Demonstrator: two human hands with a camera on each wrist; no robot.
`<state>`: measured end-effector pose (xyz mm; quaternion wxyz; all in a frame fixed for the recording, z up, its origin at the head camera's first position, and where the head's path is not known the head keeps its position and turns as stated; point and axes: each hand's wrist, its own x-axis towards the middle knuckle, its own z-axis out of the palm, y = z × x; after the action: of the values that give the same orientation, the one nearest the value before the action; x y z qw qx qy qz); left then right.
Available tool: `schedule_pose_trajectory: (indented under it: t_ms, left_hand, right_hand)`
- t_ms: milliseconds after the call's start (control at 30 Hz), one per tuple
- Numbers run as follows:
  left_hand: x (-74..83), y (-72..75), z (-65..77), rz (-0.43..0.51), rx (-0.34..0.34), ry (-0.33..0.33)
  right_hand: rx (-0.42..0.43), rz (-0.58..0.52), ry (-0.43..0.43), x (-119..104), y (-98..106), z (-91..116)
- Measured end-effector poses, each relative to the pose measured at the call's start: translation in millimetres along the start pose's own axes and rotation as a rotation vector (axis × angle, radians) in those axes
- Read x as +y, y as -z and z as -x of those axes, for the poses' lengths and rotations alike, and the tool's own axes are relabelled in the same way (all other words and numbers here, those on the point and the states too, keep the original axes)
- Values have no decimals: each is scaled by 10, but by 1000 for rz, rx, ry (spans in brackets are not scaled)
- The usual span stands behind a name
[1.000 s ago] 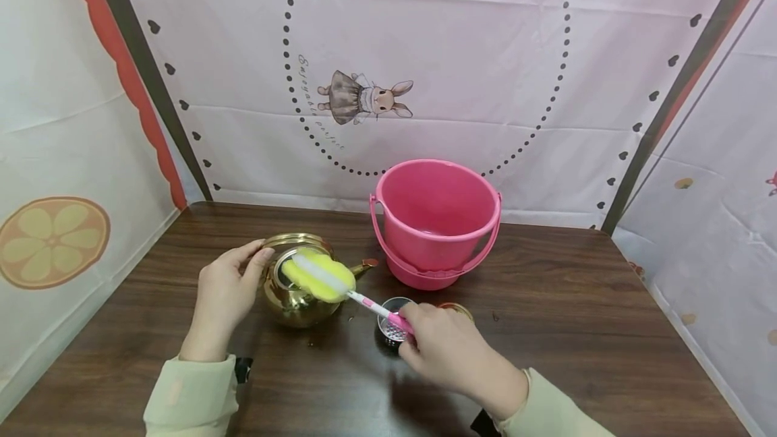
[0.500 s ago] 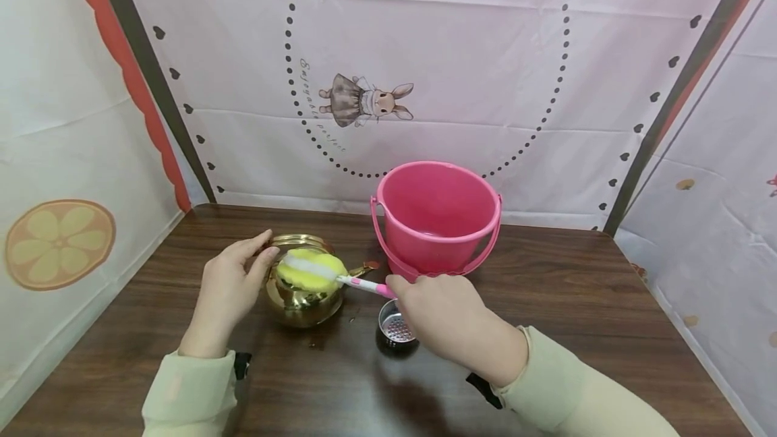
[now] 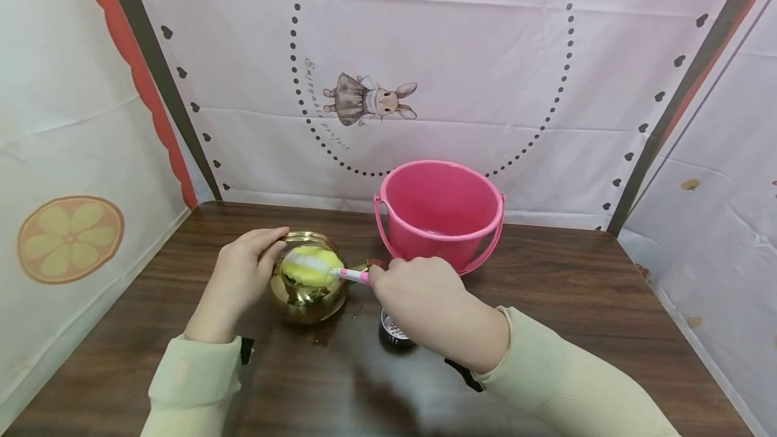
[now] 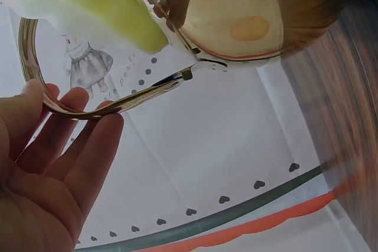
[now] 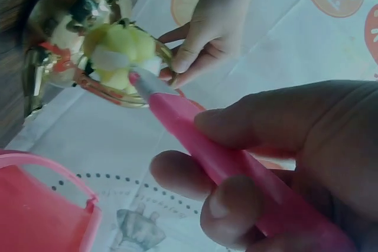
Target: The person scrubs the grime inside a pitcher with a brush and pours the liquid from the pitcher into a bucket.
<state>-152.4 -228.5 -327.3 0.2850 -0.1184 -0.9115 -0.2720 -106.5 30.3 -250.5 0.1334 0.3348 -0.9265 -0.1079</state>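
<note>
A shiny gold kettle [image 3: 306, 302] stands at the table's left middle, its spout pointing right. My left hand [image 3: 243, 278] holds the kettle's raised hoop handle [image 4: 139, 98] between thumb and fingertips, plain in the left wrist view. In my right hand [image 3: 434, 309] is a sponge brush, gripped by its pink handle [image 5: 195, 134]. The brush's yellow-and-white sponge head [image 3: 312, 266] lies over the kettle's top, inside the hoop of the handle. It covers the kettle's mouth; whether it reaches in, I cannot tell.
A pink bucket [image 3: 446, 248] with its handle hanging down stands behind my right hand. A small perforated metal strainer [image 3: 393, 332] sits partly under that hand. Water drops [image 3: 320, 340] dot the brown table [image 3: 291, 383]. Printed cloth [image 3: 455, 73] walls the back and sides.
My right hand has moved left and away from me, bringing the sponge head further over the kettle and levelling the brush. A gold-rimmed piece beside the strainer is now hidden behind that hand.
</note>
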Motion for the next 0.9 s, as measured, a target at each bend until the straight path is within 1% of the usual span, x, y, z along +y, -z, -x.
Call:
schedule_pose_trajectory:
  t_ms: [100,233,333,467,600,700,900]
  left_hand:
    - [-3,-2,-2,-12,-7,10]
    - [-13,-22,3,-20,-7,21]
    - [-21,-20,2,-20,-8,22]
    - [-28,-10,-26,-21,-5,3]
    - [-39,-14,-41,-21,-3,-9]
    - [-44,-18,-31,-20,-12,4]
    - [-42,-8,-36,-23,-23,25]
  right_hand:
    - [-30,-2,3,-27,24,-50]
    - [-138,-40,-25,-30,44,-130]
    - [-197,-79,-47,-28,69,-193]
    - [-210,-113,-67,-37,122,-276]
    - [-228,-122,-56,-55,186,-362]
    - [-245,-112,-37,-82,197,-423]
    - [-247,-65,-19,-124,163,-521]
